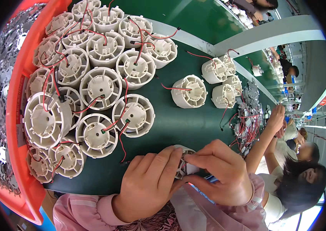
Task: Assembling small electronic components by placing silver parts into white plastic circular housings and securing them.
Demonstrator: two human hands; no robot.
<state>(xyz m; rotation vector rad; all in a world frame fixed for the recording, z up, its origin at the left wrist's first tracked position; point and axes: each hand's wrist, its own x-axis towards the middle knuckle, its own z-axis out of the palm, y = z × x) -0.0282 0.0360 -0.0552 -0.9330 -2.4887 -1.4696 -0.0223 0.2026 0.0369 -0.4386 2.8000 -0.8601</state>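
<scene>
Held housing: white round plastic housing (184,163) sits between both hands at the near edge of the green table (186,123), mostly hidden by fingers.
Left hand (147,184): lies over the housing's left side, fingers together and curled onto its rim.
Right hand (220,175): comes in from the right; thumb and forefinger pinch at the housing's face, where a red wire shows.
Relation: housing lies directly between the fingertips, both hands equally close; its axis cannot be told.
Beyond: cluster of like housings with red wires (93,84) to the left, against an orange tray (20,115); a co-worker's hand (276,119) at right.
</scene>
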